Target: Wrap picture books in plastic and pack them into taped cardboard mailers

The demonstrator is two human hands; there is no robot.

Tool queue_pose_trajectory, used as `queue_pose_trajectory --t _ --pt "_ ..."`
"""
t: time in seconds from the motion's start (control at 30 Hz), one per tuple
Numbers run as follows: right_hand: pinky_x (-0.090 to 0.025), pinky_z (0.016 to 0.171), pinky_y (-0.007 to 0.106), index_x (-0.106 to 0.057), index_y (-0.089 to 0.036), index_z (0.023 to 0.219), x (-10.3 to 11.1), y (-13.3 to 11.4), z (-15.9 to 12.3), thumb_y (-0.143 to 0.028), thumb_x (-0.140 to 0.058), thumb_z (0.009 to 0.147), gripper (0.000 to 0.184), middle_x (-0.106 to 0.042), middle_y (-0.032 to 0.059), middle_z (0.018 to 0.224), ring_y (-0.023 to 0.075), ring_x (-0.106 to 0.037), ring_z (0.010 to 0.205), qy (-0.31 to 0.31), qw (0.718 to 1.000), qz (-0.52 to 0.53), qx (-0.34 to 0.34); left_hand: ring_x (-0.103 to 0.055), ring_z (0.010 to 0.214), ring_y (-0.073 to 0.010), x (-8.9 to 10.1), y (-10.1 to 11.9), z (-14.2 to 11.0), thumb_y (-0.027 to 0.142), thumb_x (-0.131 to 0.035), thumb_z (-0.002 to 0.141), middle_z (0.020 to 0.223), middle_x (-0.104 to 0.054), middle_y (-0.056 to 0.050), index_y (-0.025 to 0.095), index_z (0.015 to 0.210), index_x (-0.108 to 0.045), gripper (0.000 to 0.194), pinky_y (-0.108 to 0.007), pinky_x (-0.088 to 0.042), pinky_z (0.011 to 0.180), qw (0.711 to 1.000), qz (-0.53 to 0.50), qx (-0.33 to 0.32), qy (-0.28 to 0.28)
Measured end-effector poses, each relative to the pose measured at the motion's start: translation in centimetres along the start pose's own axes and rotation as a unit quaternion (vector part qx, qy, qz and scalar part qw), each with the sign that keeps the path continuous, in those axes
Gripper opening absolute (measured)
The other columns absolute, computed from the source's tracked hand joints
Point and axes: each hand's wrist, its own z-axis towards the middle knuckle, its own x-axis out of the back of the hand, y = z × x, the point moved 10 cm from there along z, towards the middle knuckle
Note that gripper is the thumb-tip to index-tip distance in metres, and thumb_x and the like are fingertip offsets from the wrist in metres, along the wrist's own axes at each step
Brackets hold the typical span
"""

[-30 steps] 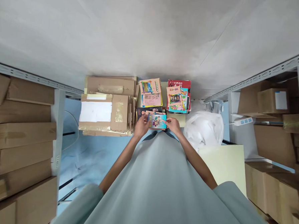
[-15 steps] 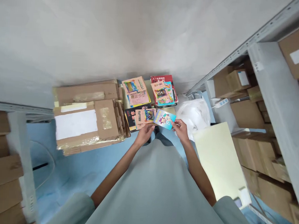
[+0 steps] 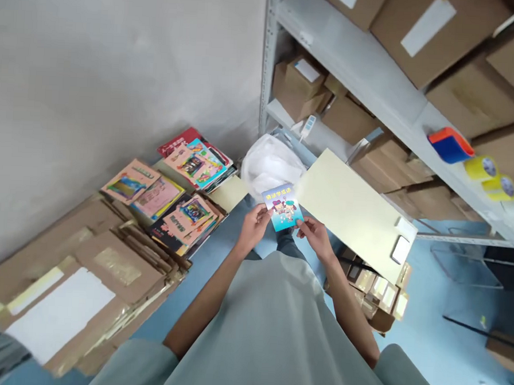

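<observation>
A small blue and lilac book (image 3: 282,207) with two cartoon children on its cover is held upright in front of me. My left hand (image 3: 255,227) pinches its left edge. My right hand (image 3: 313,235) grips the lower right corner between thumb and fingers. To the left lie several stacks of books: a pink book (image 3: 191,215) on a dark one, another pink book (image 3: 130,181) beside them, and a blue-edged book (image 3: 204,164) with a red book (image 3: 182,141) behind it.
Flattened cardboard boxes (image 3: 111,259) lie at the left by the wall. A white plastic bag (image 3: 269,164) sits ahead, beside a pale yellow tabletop (image 3: 342,203) bearing a phone (image 3: 400,249). Shelves (image 3: 366,72) at the right hold cartons and tape rolls (image 3: 480,168).
My view has turned right, bringing the tabletop and shelves nearer the middle. The book has moved away from the stacks, and my left hand now holds its left edge too.
</observation>
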Motion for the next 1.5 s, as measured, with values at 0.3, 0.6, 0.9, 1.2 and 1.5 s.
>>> queue_pose_trajectory --t 0.3,0.6,0.9,1.2,1.5 --pt "-0.061 0.068 0.037 -0.076 -0.026 0.095 11.4 2.1 -0.8 -0.089 -0.075 0.086 0.064 -0.084 0.0059 0.091 0.0211 -0.073 0.069 0.073 0.992 0.093 0.036 -0.077 0.101 -0.027 -12.6 4.3 4.7 0.072 -0.073 0.094 0.107 -0.083 -0.007 0.022 0.109 -0.077 0.052 -0.037 -0.063 0.091 0.991 0.077 -0.038 -0.107" --pt "-0.067 0.079 0.043 -0.08 -0.024 0.11 27.0 5.6 1.0 -0.078 -0.069 0.096 0.057 -0.085 0.0117 0.108 0.0276 -0.08 0.088 0.18 0.981 0.057 0.041 -0.081 0.101 -0.0295 -28.4 3.6 9.4 0.075 -0.079 0.089 0.111 -0.084 -0.01 0.02 0.108 -0.077 0.059 -0.043 -0.068 0.093 0.985 0.077 -0.017 -0.152" --pt "-0.058 0.123 0.056 -0.081 -0.031 0.136 32.4 4.2 1.4 -0.052 -0.076 0.101 0.042 -0.076 0.0103 0.15 0.0361 -0.072 0.138 0.229 0.962 -0.083 0.12 -0.084 0.107 -0.0329 -38.1 0.7 11.0 0.075 -0.084 0.084 0.123 -0.085 -0.012 0.02 0.109 -0.073 0.062 -0.048 -0.072 0.094 0.987 0.078 0.032 -0.139" --pt "-0.067 0.095 0.042 -0.082 -0.031 0.131 34.7 7.8 2.8 -0.05 -0.063 0.107 0.036 -0.087 0.0076 0.118 0.0317 -0.085 0.095 0.242 0.968 -0.061 0.02 -0.082 0.118 -0.0311 -43.5 1.5 10.1 0.055 -0.076 0.099 0.132 -0.083 -0.014 0.021 0.119 -0.079 0.039 -0.045 -0.067 0.105 0.974 0.155 -0.036 -0.163" --pt "-0.067 0.064 0.034 -0.087 -0.023 0.106 38.2 10.3 2.5 -0.069 -0.086 0.083 0.051 -0.086 0.0049 0.102 0.025 -0.078 0.093 0.22 0.937 0.272 0.012 -0.081 0.11 -0.0317 -42.9 1.2 12.8 0.071 -0.083 0.088 0.111 -0.086 -0.012 0.019 0.109 -0.081 0.056 -0.044 -0.067 0.101 0.967 0.168 0.017 -0.189"
